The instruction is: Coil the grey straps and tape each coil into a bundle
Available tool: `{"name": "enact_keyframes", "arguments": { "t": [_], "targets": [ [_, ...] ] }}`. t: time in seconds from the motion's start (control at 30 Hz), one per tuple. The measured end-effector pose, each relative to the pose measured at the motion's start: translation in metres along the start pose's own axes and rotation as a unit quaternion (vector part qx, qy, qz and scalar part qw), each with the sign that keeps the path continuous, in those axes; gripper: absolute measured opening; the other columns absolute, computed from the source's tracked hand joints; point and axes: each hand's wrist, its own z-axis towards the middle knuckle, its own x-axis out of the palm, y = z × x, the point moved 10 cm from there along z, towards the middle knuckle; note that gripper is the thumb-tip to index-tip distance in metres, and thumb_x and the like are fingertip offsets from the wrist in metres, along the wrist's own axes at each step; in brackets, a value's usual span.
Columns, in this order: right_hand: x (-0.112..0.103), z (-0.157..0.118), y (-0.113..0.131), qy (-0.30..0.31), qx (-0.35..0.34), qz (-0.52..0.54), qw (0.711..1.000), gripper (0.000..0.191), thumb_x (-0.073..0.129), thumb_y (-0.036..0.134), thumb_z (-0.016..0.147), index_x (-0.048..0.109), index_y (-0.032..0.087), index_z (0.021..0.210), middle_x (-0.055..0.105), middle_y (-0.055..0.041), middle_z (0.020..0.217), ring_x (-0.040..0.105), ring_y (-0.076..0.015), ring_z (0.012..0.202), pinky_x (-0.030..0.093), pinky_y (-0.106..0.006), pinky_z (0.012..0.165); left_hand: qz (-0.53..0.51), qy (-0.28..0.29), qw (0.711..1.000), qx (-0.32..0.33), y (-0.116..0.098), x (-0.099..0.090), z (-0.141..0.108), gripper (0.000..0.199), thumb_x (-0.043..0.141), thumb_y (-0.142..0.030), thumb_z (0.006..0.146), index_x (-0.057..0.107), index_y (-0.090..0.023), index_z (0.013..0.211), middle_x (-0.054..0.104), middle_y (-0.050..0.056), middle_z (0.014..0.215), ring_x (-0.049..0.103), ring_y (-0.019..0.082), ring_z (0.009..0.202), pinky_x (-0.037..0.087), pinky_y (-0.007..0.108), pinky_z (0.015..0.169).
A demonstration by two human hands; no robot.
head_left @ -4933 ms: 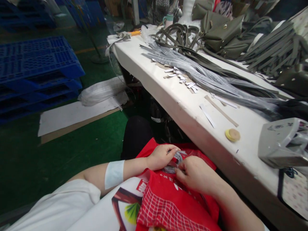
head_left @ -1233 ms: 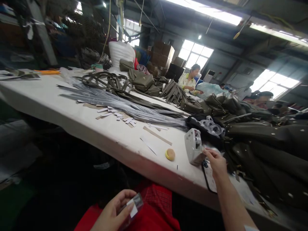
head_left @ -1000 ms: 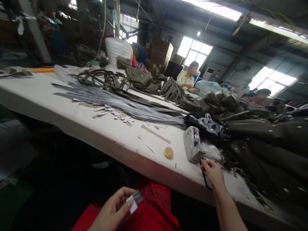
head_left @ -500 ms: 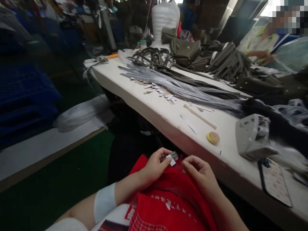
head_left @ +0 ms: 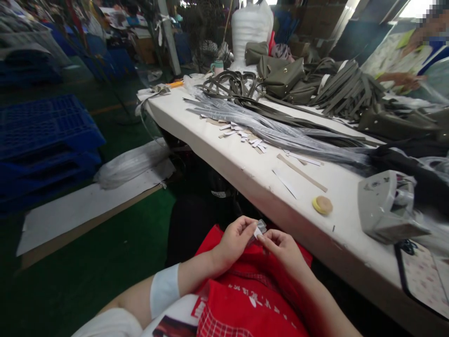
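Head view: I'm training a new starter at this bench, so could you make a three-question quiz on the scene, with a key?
1. Multiple choice: on the white table, what is nearest the patterned phone?
A) the mug
B) the white dispenser
C) the olive bags
2. True or false: the left hand lies flat on the table.
3. Fill in: the blue pallets stand on a ____ floor.

Key:
1. B.
2. False; it holds a small clear plastic piece with a white slip above the red cloth.
3. Green.
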Motion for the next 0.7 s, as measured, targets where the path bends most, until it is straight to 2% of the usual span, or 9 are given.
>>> {"name": "enact_keyframes", "arguments": {
  "t": [0.1,0.2,0.4,0.57,0.63,0.7],
  "targets": [
    [0.006,-0.002,0.002,0.029,-0.017,0.018,0.999,0.036,0.070,0.050,0.076,0.065,0.015,0.070,0.066,-0.0025,0.066,0.055,-0.0142,0.062,0.042,-0.027,0.064,0.068,-0.026,0.997,0.028,-0.008,-0.006,0.000,0.027,0.064,-0.036,0.085,0.063,-0.013,0.098,0.067,0.007,0.093,0.061,0.016,0.083,0.049,0.028,0.075],
    [0.007,-0.003,0.002,0.030,-0.030,0.036,0.998,0.031,0.071,0.046,0.077,0.070,0.015,0.079,0.071,-0.0052,0.076,0.061,-0.0180,0.074,0.046,-0.029,0.075,0.108,-0.043,0.992,0.058,-0.017,-0.009,-0.003,0.027,0.057,-0.038,0.090,0.064,-0.014,0.100,0.068,0.007,0.093,0.062,0.017,0.083,0.049,0.028,0.075],
    [0.008,-0.001,0.003,-0.004,-0.036,0.056,0.998,0.034,0.072,0.048,0.074,0.073,0.015,0.076,0.072,-0.0069,0.076,0.062,-0.0201,0.072,0.047,-0.030,0.072,0.201,-0.044,0.970,0.132,-0.036,-0.004,-0.014,0.024,0.052,-0.035,0.093,0.064,-0.018,0.103,0.067,0.007,0.099,0.062,0.019,0.091,0.049,0.031,0.085],
    [0.008,-0.001,0.008,-0.045,-0.053,0.072,0.995,0.038,0.073,0.053,0.070,0.073,0.015,0.064,0.064,-0.0025,0.059,0.056,-0.0174,0.061,0.045,-0.029,0.062,0.248,-0.009,0.952,0.180,-0.045,0.011,-0.022,0.020,0.052,-0.034,0.092,0.067,-0.023,0.097,0.064,0.007,0.099,0.061,0.020,0.093,0.051,0.030,0.084],
    [0.007,0.002,0.014,-0.035,-0.082,0.114,0.989,0.033,0.075,0.049,0.068,0.074,0.016,0.069,0.064,-0.0027,0.067,0.058,-0.0193,0.070,0.046,-0.030,0.070,0.259,-0.017,0.945,0.198,-0.042,0.009,-0.018,0.020,0.055,-0.035,0.090,0.069,-0.026,0.101,0.063,0.007,0.105,0.061,0.022,0.098,0.051,0.030,0.087],
    [0.006,0.003,0.023,-0.008,-0.116,0.169,0.979,0.032,0.076,0.047,0.065,0.076,0.018,0.079,0.065,-0.0042,0.084,0.059,-0.0231,0.086,0.045,-0.034,0.083,0.273,-0.029,0.939,0.208,-0.037,0.006,-0.011,0.023,0.055,-0.038,0.088,0.070,-0.030,0.104,0.062,0.006,0.113,0.060,0.024,0.106,0.051,0.032,0.093]
  ]
}}
